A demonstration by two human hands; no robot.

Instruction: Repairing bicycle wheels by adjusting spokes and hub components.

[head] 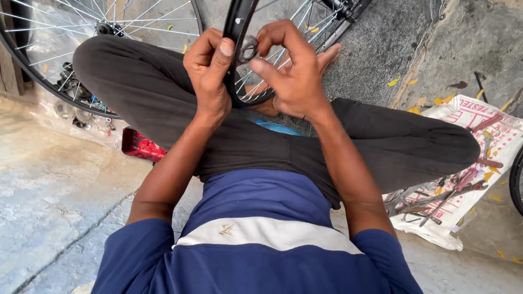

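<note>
The person is sitting cross-legged on a concrete floor, and both hands are working at a black bicycle wheel rim (238,27) that is rising up and away between them. The left hand (208,71) is curling closed around the rim, its thumb lying flat along the rim's near face and its fingers wrapping behind. The right hand (289,71) is closing in from the other side, its fingers bent and pinching a small round grey metal part (248,49) that is sitting against the rim just beside the left thumb; how the part is joined to the rim is hard to tell.

The rim is looking glossy black and narrow, with a small hole showing near its upper stretch, and it is curving down under the left hand into a dark arc below both palms. Thin silver spokes (256,84) are fanning out from it behind the right hand's fingers.

Beyond the left hand, a second spoked wheel (65,32) is leaning over the person's knee, its hub and sprocket showing near the top. Below the left forearm, a red shiny packet (140,146) is lying on the floor beside the dark trousers (147,87). Well out past the right elbow, a white printed sack (479,163) is lying spread on the ground, and hand tools (436,198), a red-handled one among them, are resting on it. Yellow leaf scraps are lying scattered on the grey ground beyond the right hand.
</note>
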